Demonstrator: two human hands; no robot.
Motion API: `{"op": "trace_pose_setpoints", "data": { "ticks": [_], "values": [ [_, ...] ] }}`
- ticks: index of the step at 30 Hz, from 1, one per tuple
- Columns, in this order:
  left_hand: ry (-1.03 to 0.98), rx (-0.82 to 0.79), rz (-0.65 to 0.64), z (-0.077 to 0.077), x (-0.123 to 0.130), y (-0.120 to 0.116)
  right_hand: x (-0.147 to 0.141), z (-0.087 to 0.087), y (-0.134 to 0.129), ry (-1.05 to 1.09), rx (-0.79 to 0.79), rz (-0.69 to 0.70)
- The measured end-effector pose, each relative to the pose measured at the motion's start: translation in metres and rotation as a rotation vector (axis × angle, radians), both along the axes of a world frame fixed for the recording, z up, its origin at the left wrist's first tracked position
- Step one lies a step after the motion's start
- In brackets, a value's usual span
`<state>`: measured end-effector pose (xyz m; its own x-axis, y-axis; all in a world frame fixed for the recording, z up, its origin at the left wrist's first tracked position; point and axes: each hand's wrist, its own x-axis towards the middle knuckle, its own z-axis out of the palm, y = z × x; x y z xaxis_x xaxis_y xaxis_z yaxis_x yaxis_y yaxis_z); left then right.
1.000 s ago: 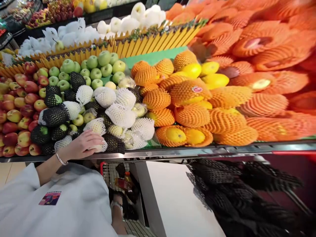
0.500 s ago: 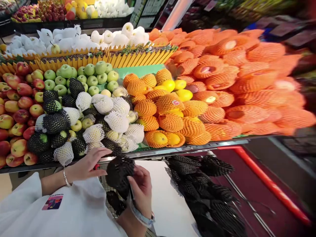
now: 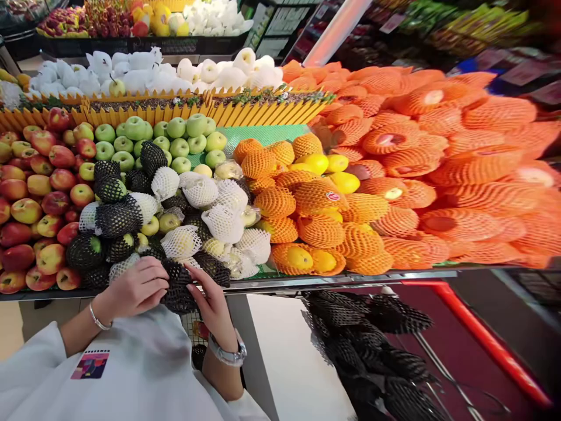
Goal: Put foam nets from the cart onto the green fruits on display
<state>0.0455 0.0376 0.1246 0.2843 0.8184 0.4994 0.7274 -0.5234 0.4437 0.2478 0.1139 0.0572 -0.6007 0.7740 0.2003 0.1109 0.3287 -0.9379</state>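
Note:
Between my two hands, at the front edge of the fruit display, is a black foam fruit net (image 3: pixel 179 286). My left hand (image 3: pixel 139 286) has its fingers closed at the net's left side. On the other side, my right hand (image 3: pixel 213 301) grips it between thumb and fingers. Whether a fruit sits inside the net cannot be made out. Just beyond lie fruits in white foam nets (image 3: pixel 180 242) and others in black nets (image 3: pixel 118 217). An avocado-like dark green fruit (image 3: pixel 85 251) shows inside one black net, left of my hands.
Red-yellow apples (image 3: pixel 50 257) fill the left, with green apples (image 3: pixel 135 127) behind. Orange-netted fruits (image 3: pixel 319 231) and larger ones (image 3: pixel 473 199) cover the right. A metal rail (image 3: pixel 333 280) edges the display. Below it hang several black nets (image 3: pixel 372 345) beside a white panel (image 3: pixel 293 351).
Both hands have moved; the right hand brought the black net left and up toward the display edge. My left hand, earlier apart from it with fingers spread, now closes at its side.

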Motion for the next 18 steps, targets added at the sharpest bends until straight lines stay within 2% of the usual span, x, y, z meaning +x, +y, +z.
{"op": "trace_pose_setpoints", "data": {
  "ticks": [4, 7, 10, 14, 16, 18],
  "values": [
    [0.046, 0.024, -0.178, 0.01, 0.007, -0.005, -0.011, 0.007, -0.001, -0.047, 0.056, 0.002],
    [0.104, -0.103, -0.185, 0.006, 0.009, -0.006, -0.015, 0.01, -0.005, -0.026, 0.093, -0.019],
    [0.224, -0.244, -0.136, -0.008, 0.003, -0.008, -0.019, 0.011, -0.01, 0.02, 0.122, -0.006],
    [0.316, -0.353, -0.124, -0.032, -0.004, -0.013, -0.029, 0.013, -0.013, 0.044, 0.211, 0.029],
    [0.267, -0.392, -0.091, -0.043, -0.005, -0.017, -0.036, 0.019, -0.012, 0.047, 0.306, 0.062],
    [0.119, -0.397, -0.013, -0.053, -0.005, -0.021, -0.043, 0.03, -0.011, 0.062, 0.429, 0.138]
  ]
}}
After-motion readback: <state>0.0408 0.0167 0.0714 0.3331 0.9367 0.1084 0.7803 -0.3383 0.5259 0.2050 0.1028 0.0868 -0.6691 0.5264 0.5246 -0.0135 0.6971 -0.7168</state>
